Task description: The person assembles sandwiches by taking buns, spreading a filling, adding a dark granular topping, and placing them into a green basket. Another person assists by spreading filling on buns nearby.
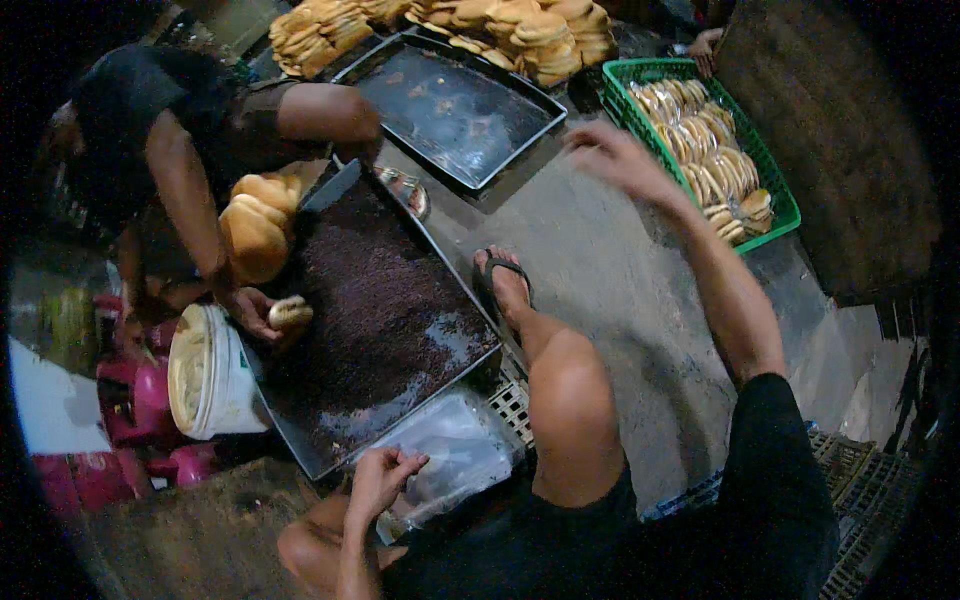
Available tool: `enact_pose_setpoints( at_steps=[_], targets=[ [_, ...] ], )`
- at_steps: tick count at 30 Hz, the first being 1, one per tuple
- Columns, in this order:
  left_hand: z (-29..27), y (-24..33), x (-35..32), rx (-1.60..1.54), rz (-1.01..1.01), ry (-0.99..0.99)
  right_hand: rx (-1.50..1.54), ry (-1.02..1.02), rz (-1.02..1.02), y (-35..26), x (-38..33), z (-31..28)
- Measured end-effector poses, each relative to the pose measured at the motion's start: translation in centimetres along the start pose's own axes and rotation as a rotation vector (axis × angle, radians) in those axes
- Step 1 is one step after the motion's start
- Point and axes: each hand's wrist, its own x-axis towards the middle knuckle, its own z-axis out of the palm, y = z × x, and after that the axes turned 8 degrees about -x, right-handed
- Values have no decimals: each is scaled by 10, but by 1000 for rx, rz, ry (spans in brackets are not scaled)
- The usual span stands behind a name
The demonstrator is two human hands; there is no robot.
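My left hand (382, 482) is beside a stack of clear plastic bags (452, 450) near my lap. Its thumb and fingers are pinched together; whether a bag edge is between them I cannot make out. Stretched out ahead, my right hand (625, 165) is smeared by motion over the floor, between a black baking tray (450, 110) and a green plastic basket (785, 215). Flat, round breads in clear bags (715, 150) fill that basket in rows. Left of my knee lies a metal tray (440, 372) heaped with dark purplish-brown grains (365, 290).
A co-worker's hand (262, 312) holds a filled bun (291, 313) over the grain tray's left side. Split buns (262, 225) lie at its edge, with a white bucket (225, 375) alongside. Piled breads (540, 35) stand behind the black tray. Another person's hand (706, 48) is by the basket.
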Motion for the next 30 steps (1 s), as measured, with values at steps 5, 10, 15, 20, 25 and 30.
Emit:
enact_pose_setpoints(
  at_steps=[5,10,15,20,25,30],
  targets=[
    [-11,25,-29,-258,361,254,46,-678,-445,-247,-71,120],
    [-30,25,-38,-975,146,-46,599,-305,15,-324,-102,144],
    [-12,18,-29,-1365,466,191,1153,-28,476,-306,-152,159],
    [-22,-9,-45,-1432,433,274,1004,79,631,-309,-208,220],
    [-63,-57,-44,-1584,537,653,802,-53,401,-360,-168,261],
    [-194,-71,-62,-1313,698,1526,624,-122,188,-369,-59,382]
  ],
)
